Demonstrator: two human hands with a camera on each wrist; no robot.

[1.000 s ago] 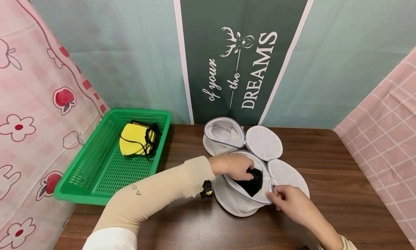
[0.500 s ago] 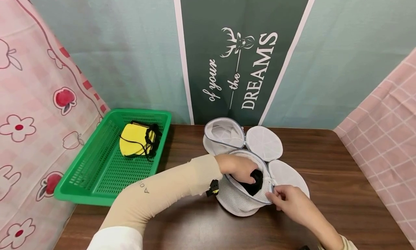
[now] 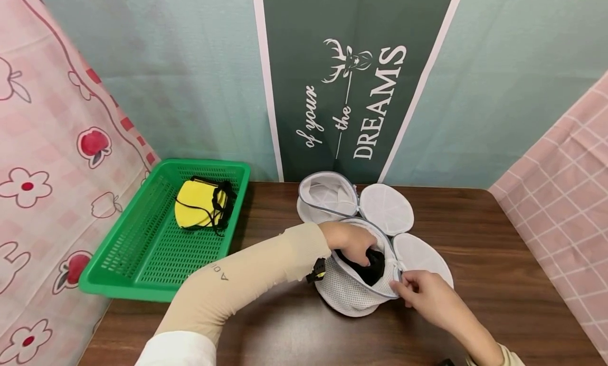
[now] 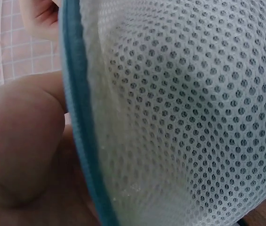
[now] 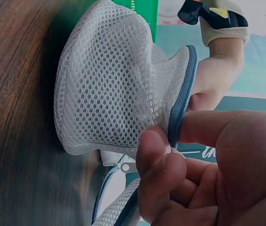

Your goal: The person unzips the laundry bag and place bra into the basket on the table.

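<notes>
A white mesh laundry bag [image 3: 345, 294] with a grey-blue zipper rim stands unzipped on the table, its round lid [image 3: 425, 257] folded out to the right. My left hand [image 3: 352, 241] reaches through the opening, thumb over a black cloth item [image 3: 372, 271] inside; the other fingertips are hidden. On the near right side, my right hand [image 3: 427, 297] pinches the bag's rim between thumb and fingers. The right wrist view shows that right hand [image 5: 194, 165] gripping the zipper edge [image 5: 183, 99]. White mesh [image 4: 189, 94] fills most of the left wrist view.
Behind it stands a second unzipped mesh bag [image 3: 311, 214], its lid [image 3: 387, 210] lying to the right. At left, a green plastic basket [image 3: 130, 292] holds yellow and black items [image 3: 197, 202] with black cords. Curtains hang around the wooden table [image 3: 499, 260].
My left hand and forearm have shifted slightly right, farther into the opening with the black cloth item. My right hand stays on the rim, nearly still.
</notes>
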